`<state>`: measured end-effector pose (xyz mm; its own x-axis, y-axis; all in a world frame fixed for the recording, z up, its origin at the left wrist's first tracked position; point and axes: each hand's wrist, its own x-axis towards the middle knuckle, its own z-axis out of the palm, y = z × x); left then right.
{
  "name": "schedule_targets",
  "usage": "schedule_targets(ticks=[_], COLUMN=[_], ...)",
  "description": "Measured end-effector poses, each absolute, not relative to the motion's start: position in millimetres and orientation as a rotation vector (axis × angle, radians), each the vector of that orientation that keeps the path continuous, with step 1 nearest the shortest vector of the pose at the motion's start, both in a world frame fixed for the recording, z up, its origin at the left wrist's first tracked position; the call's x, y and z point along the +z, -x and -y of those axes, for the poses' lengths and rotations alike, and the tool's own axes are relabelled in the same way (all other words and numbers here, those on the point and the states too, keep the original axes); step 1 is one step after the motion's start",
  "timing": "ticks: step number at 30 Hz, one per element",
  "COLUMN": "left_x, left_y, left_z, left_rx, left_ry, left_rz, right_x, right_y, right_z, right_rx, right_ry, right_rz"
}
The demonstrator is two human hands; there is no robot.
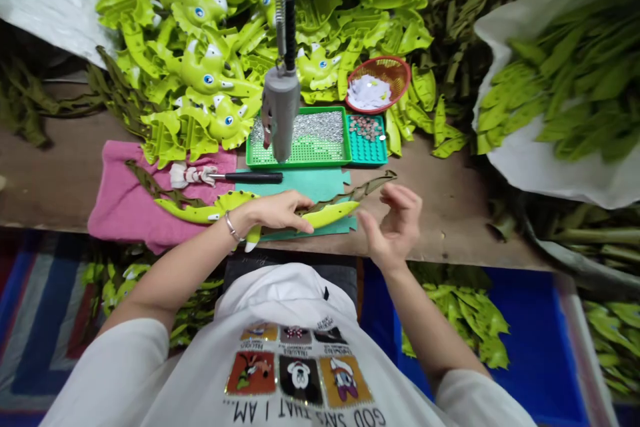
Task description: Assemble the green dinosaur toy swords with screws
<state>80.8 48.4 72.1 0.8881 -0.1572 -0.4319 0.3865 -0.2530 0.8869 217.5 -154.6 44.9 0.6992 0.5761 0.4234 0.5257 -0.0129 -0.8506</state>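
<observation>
My left hand (280,211) is closed around a long toy dinosaur part, whose lime-green tail piece (330,215) sticks out to the right of the fingers. The part's green neck and frill (230,201) reach left past my wrist, over the pink towel. Along it lies an olive-brown strip-shaped piece (367,183). Just off the tail's right end, my right hand (395,225) is raised with curled fingers and thumb apart; I see nothing in it. Behind my left hand, a black-handled tool (255,178) with a cloth-wrapped end rests across the towel and teal mat.
A grey electric screwdriver (281,113) hangs on a spring over a green tray (300,163) of small metal screws. Beside it stand a teal tray (367,153) of small copper-coloured bits and a red basket (403,80). Green dinosaur parts (210,67) pile up behind; a white sack (525,173) stands right.
</observation>
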Motion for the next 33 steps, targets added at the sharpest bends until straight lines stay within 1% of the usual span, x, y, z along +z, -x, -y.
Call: schedule_targets(ticks=[1,2,5,6,8,14,16,19,21,23,24,25,26,28,29,33], left_x=[72.7,72.9,72.2,71.7,70.7,74.2,79.5,88.1,92.1,95.8,98.4,102.1,106.9,119.7,127.1,148.4], left_y=[-81.1,-81.4,-82.3,-82.6,-83.7,-83.1,-73.8,-49.0,-31.6,-19.2,-15.7,-13.8,-13.3,-15.6,-17.8,-30.6], left_z=[-48.1,-47.7,-46.7,-46.7,-47.0,-43.4,-35.6,-18.6,-8.7,-2.9,-1.5,-0.9,-0.7,-0.4,0.2,5.3], left_rx=[-0.526,-0.531,-0.519,-0.513,-0.505,-0.521,-0.5,-0.317,-0.193,-0.146,-0.135,-0.123,-0.109,-0.093,-0.1,-0.202], left_ry=[-1.745,-1.737,-1.748,-1.755,-1.758,-1.816,-2.02,-2.48,-2.694,-2.788,-2.815,-2.842,-2.874,-2.94,-2.971,-3.06], left_rz=[-0.182,-0.187,-0.197,-0.2,-0.208,-0.209,-0.216,-0.306,-0.371,-0.4,-0.402,-0.401,-0.399,-0.398,-0.406,-0.454], right_x=[40.8,37.2,32.3,32.4,34.2,33.3,28.9,21.6,20.1,23.5,27.1,31.6,36.7,46.6,50.9,61.5], right_y=[-216.0,-214.8,-213.1,-212.8,-212.1,-206.8,-205.1,-202.5,-198.6,-191.8,-187.4,-182.8,-178.3,-171.4,-169.6,-173.1], right_z=[155.1,154.5,148.2,145.5,140.8,136.5,137.0,140.2,144.2,147.9,148.7,148.2,146.3,137.9,132.2,110.7], right_rx=[0.136,0.297,0.892,1.006,1.071,0.945,0.946,0.921,0.7,0.266,0.05,-0.111,-0.206,-0.235,-0.22,-0.206], right_ry=[1.628,1.579,1.386,1.332,1.264,1.208,1.216,1.293,1.449,1.647,1.707,1.724,1.7,1.58,1.531,1.472], right_rz=[0.646,0.436,0.097,0.048,-0.002,-0.068,-0.068,-0.013,0.086,0.336,0.546,0.802,1.073,1.494,1.602,1.688])
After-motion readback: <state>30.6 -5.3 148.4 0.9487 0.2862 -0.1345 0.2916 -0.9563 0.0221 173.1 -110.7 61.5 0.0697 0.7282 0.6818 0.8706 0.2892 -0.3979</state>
